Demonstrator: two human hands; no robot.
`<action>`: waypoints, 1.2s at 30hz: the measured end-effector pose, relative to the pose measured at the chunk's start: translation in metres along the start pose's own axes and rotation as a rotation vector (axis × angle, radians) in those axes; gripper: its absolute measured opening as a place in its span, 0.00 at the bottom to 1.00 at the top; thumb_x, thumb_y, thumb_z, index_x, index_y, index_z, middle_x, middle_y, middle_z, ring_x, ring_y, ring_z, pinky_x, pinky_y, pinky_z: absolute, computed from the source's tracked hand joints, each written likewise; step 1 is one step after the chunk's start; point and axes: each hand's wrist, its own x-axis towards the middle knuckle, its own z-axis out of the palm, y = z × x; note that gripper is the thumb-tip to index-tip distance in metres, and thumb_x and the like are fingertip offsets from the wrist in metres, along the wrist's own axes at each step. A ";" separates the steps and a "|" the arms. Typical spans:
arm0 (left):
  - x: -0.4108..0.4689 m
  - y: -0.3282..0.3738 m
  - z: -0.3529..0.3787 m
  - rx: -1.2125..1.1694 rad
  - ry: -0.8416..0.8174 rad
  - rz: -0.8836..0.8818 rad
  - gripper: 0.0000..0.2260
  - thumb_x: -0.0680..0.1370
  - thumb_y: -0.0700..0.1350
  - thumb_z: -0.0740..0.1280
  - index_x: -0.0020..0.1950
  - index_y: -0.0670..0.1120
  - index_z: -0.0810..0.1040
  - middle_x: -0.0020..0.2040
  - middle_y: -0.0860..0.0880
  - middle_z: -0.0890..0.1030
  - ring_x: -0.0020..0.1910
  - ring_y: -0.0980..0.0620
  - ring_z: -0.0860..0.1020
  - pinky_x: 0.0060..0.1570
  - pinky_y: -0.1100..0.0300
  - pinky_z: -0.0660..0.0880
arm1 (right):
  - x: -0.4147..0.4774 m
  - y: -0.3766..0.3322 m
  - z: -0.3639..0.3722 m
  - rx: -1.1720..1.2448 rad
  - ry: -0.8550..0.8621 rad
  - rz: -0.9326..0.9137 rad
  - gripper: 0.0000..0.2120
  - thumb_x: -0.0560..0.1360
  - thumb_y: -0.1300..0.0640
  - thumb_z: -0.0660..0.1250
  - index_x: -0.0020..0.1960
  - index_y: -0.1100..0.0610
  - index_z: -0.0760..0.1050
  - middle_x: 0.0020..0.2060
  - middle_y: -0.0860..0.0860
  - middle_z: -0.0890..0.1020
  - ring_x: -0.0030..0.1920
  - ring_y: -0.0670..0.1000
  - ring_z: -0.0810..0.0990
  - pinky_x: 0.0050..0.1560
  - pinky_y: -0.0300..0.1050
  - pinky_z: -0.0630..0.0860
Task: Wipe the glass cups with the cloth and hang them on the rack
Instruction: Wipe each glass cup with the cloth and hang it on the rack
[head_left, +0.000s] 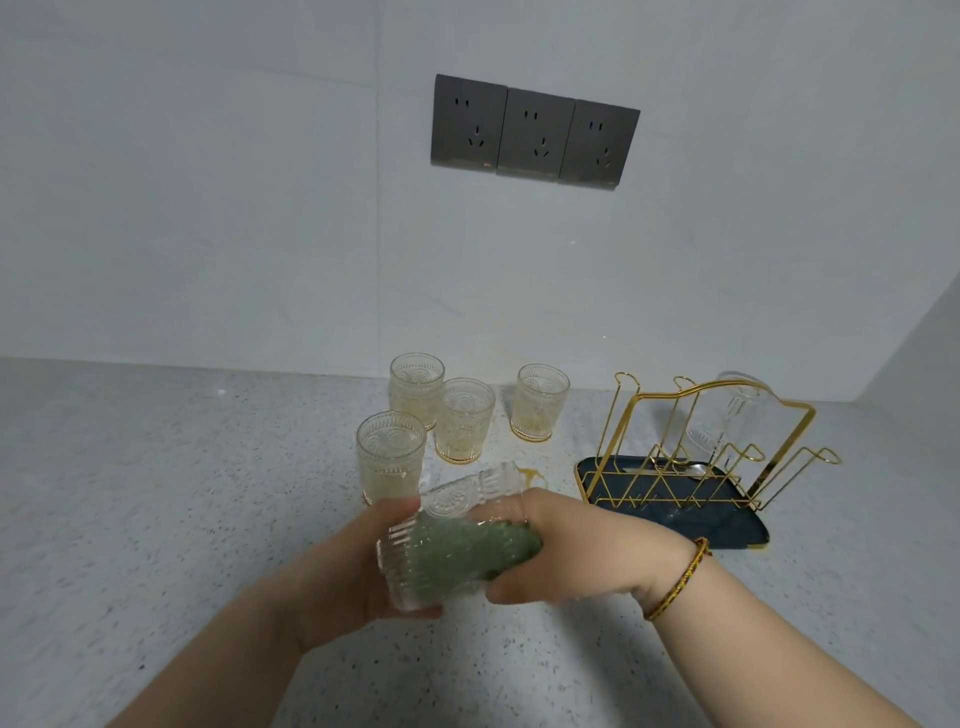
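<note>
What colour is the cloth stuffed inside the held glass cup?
Green cloth, seen through the embossed glass cup; head view.

Two bare forearms extend from the bottom edge to lower centre. The left hand (337, 571) curls round a clear embossed glass cup (452, 501); the right hand (571, 551), just beside it, grips a green textured cloth (483, 545).

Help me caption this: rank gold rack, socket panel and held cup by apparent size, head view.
gold rack
socket panel
held cup
Panel and cup look close; the cup is nearer the camera.
</note>
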 end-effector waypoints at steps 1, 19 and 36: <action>-0.001 0.000 -0.004 0.032 -0.034 0.005 0.26 0.57 0.55 0.78 0.48 0.41 0.82 0.39 0.42 0.84 0.33 0.48 0.83 0.31 0.57 0.80 | -0.002 0.001 -0.003 0.024 0.004 0.004 0.12 0.71 0.63 0.67 0.45 0.45 0.74 0.26 0.39 0.76 0.24 0.39 0.71 0.26 0.31 0.68; 0.002 -0.005 0.001 -0.027 -0.003 0.313 0.49 0.42 0.60 0.81 0.58 0.42 0.74 0.48 0.45 0.85 0.48 0.49 0.83 0.42 0.62 0.79 | 0.017 0.016 0.004 1.200 0.750 -0.195 0.06 0.74 0.62 0.63 0.48 0.58 0.77 0.31 0.48 0.82 0.32 0.46 0.79 0.33 0.39 0.76; 0.017 0.011 0.032 0.370 0.543 0.744 0.23 0.61 0.38 0.79 0.51 0.48 0.74 0.42 0.54 0.81 0.39 0.64 0.80 0.36 0.76 0.74 | 0.027 0.003 0.062 1.905 0.280 -0.283 0.36 0.43 0.58 0.82 0.50 0.64 0.81 0.51 0.62 0.82 0.48 0.58 0.82 0.46 0.53 0.81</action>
